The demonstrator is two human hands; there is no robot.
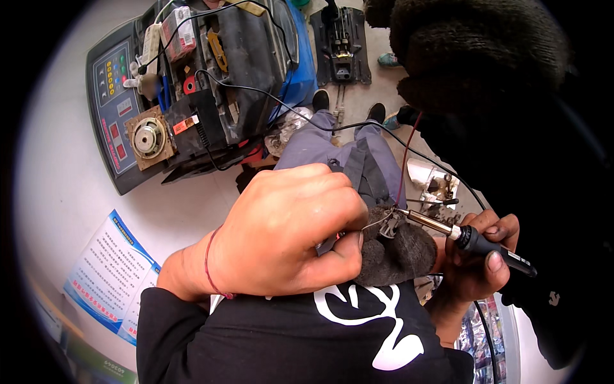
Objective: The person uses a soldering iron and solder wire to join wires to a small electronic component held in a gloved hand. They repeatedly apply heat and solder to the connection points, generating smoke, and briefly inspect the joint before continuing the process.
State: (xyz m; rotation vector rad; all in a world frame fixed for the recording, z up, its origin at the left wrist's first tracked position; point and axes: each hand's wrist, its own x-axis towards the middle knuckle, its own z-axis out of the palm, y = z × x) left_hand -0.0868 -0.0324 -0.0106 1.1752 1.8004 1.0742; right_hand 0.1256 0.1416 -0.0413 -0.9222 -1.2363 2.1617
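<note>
My left hand [288,224] is closed in a pinch on a thin solder wire [372,224], which runs toward a small dark metal part [387,228]. The fingers of my right hand [472,276] wrap the dark handle of a soldering iron [489,248], its metal tip at or very near that part. Another person's gloved hand [400,259] holds the part from below. A second dark gloved hand [476,54], at upper right, is by the top of a thin red wire [407,153] that stretches down to the part. The exact contact at the tip is too small to tell.
At upper left, a machine with a control panel [110,96] carries a round speaker [150,137] and a boxed item [179,33]. A black cable [307,120] crosses the view. A printed sheet [105,275] is at left, a dark floor device [341,48] at top.
</note>
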